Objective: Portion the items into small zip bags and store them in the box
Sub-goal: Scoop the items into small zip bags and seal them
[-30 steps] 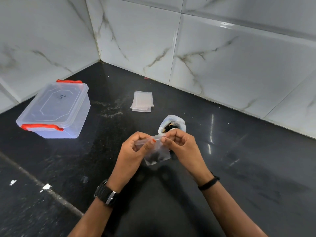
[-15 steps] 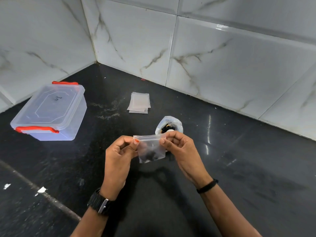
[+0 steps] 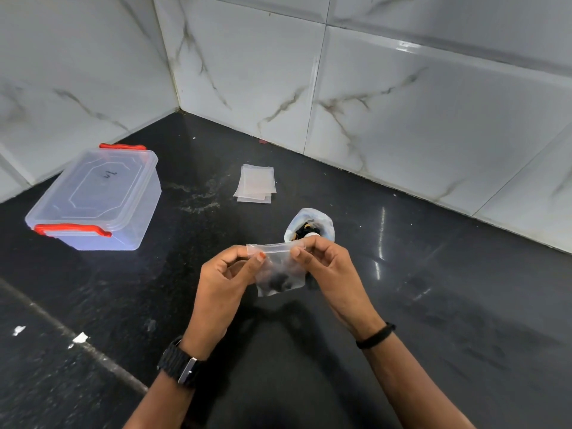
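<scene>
Left hand point(image 3: 226, 283) and right hand point(image 3: 328, 267) each pinch the top strip of a small bag point(image 3: 278, 267), right of the lidded box point(image 3: 96, 199).

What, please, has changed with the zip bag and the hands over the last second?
The hands drew apart along the zip bag top, from nearly touching to pinching opposite ends, pulling the strip out flat. Neither let go. The box, spare bags and supply bag stayed where they were.
</scene>
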